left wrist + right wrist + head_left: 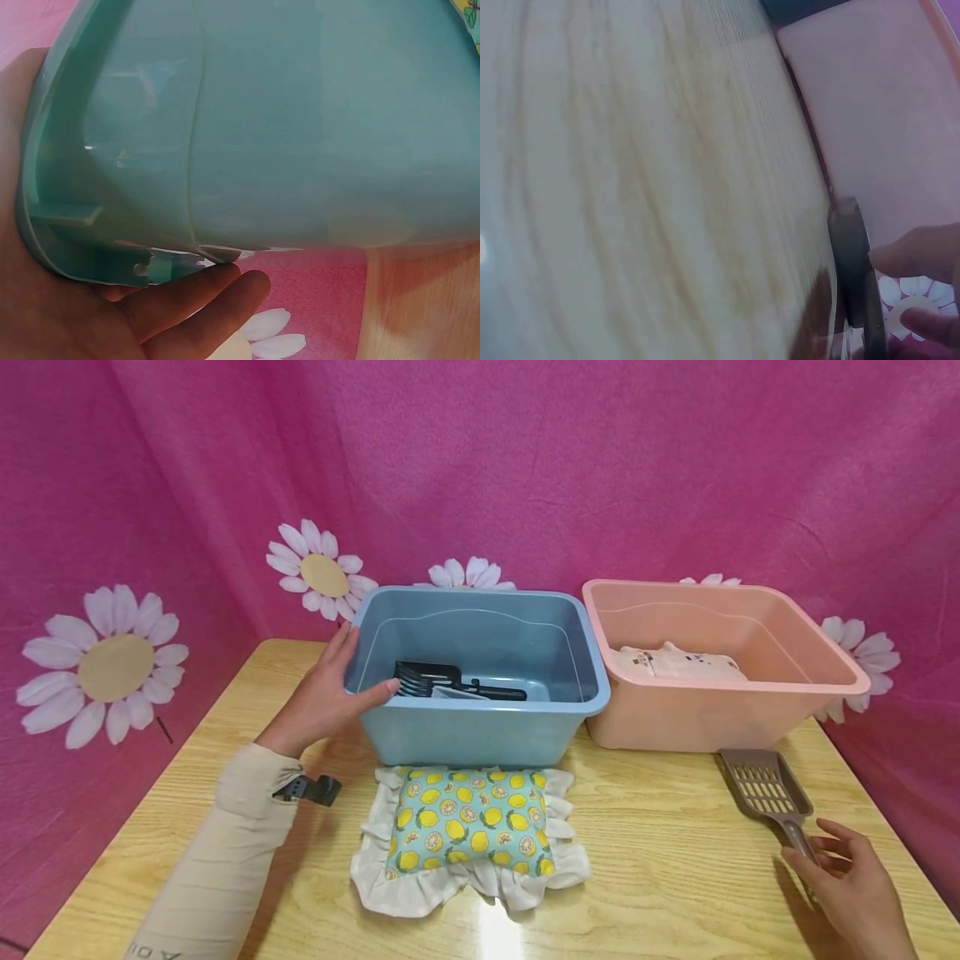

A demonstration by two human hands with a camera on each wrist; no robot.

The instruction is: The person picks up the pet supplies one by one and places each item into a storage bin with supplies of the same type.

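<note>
My left hand (318,689) spans the left front corner of a blue plastic bin (480,731). Its thumb lies over the front rim, and in the left wrist view its fingers (199,311) extend along the bin's outside. At the right, my right hand (855,881) is around the handle of a brown slotted litter scoop (765,785), with fingers apart. In the right wrist view a gap shows between one finger (930,322) and the scoop's handle (875,326). The scoop's front edge is right at the base of a pink bin (690,718).
Inside the blue bin lie a black scoop (498,693) and a black fork-like tool (412,681). The pink bin holds a whitish printed cloth item (693,664). A lemon-print pillow (465,818) with white ruffles lies before the blue bin on the wooden table (652,868).
</note>
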